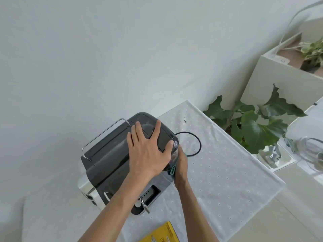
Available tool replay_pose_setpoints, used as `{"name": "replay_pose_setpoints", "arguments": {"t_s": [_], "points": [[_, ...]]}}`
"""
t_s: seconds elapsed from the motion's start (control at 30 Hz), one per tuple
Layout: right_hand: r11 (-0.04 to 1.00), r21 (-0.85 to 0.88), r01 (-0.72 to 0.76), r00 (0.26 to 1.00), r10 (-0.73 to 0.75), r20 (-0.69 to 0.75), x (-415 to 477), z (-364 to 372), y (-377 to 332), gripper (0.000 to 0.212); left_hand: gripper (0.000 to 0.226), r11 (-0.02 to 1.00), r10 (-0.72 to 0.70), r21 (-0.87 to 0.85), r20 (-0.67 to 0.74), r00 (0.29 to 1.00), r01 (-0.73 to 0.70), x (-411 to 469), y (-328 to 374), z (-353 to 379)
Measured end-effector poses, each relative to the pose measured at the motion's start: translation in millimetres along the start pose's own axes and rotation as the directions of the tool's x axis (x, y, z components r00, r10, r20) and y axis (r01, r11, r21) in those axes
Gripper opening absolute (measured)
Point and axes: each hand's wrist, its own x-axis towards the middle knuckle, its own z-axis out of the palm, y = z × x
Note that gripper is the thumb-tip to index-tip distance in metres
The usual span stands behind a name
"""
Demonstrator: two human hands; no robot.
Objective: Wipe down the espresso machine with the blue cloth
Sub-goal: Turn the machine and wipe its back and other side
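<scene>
A dark grey espresso machine with a chrome rail on top and a silver front stands on a white dotted tablecloth. My left hand lies flat on its top near the rear lid, fingers spread. My right hand presses the blue cloth against the machine's right side; only a teal edge of the cloth shows between hand and machine.
The machine's black cord loops on the cloth behind my right hand. A yellow booklet lies at the near edge. A leafy plant, a glass jar and a beige box stand to the right. The wall is close behind.
</scene>
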Motion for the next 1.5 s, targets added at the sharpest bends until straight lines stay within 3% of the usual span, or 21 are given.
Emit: {"name": "replay_pose_setpoints", "arguments": {"t_s": [0.27,0.43,0.53,0.63,0.73,0.8,0.87,0.93,1.03,1.07,1.1,1.13,1.2,1.3,1.4,1.5], "points": [[0.992,-0.119,-0.041,0.99,0.056,0.126,-19,2,-41,0.042,0.073,0.996,-0.008,-0.092,0.0,1.0,0.008,-1,-1,-4],[0.985,0.005,-0.17,0.959,0.164,0.232,-15,-5,-59,0.05,0.072,0.989,0.0,-0.148,-0.016,1.0,-0.003,-13,-7,-6],[0.977,0.017,-0.21,0.926,0.194,0.325,-5,-14,-77,0.052,0.066,0.959,-0.027,-0.282,-0.039,0.999,0.015,-31,-14,-14],[0.958,0.097,-0.27,0.918,0.226,0.328,2,-19,-100,0.053,0.058,0.889,-0.092,-0.451,0.001,0.996,0.083,-52,-25,-25],[0.978,0.074,-0.194,0.926,0.157,0.343,8,-12,-133,0.054,0.056,0.889,-0.192,-0.43,-0.04,0.981,0.156,-64,-43,-27],[0.996,-0.077,-0.038,0.904,0.067,0.423,1,5,-156,0.043,0.057,0.904,-0.263,-0.362,-0.048,0.964,0.229,-67,-52,-24],[0.913,-0.337,0.229,0.86,-0.028,0.509,-15,28,-171,0.033,0.06,0.903,-0.332,-0.308,-0.059,0.941,0.3,-68,-56,-18],[0.681,-0.493,0.542,0.749,-0.125,0.65,-31,48,-169,0.035,0.065,0.889,-0.395,-0.282,-0.071,0.916,0.362,-67,-57,-13],[0.199,-0.455,0.868,0.477,-0.073,0.876,-29,63,-140,0.039,0.076,0.882,-0.437,-0.235,-0.084,0.896,0.408,-67,-58,-7],[0.053,-0.435,0.899,0.437,-0.053,0.898,-22,68,-135,0.04,0.077,0.883,-0.439,-0.225,-0.088,0.894,0.412,-66,-58,-6],[-0.025,-0.419,0.907,0.418,-0.051,0.907,-12,73,-134,0.041,0.077,0.885,-0.438,-0.217,-0.092,0.894,0.412,-65,-57,-6],[-0.061,-0.412,0.909,0.41,-0.049,0.911,-3,81,-136,0.041,0.077,0.887,-0.438,-0.206,-0.09,0.895,0.413,-65,-57,-6],[-0.057,-0.498,0.865,0.499,0.006,0.866,12,94,-143,0.049,0.077,0.889,-0.441,-0.175,-0.083,0.894,0.422,-64,-57,-5],[0.083,-0.602,0.794,0.593,0.107,0.798,15,100,-153,0.05,0.078,0.882,-0.457,-0.18,-0.095,0.885,0.436,-64,-57,-3],[0.203,-0.595,0.778,0.588,0.101,0.803,-1,72,-155,0.044,0.081,0.875,-0.466,-0.203,-0.105,0.879,0.44,-65,-55,-3],[0.13,-0.565,0.815,0.56,0.076,0.825,-10,48,-151,0.042,0.08,0.879,-0.459,-0.194,-0.1,0.883,0.435,-65,-55,-2]]}}
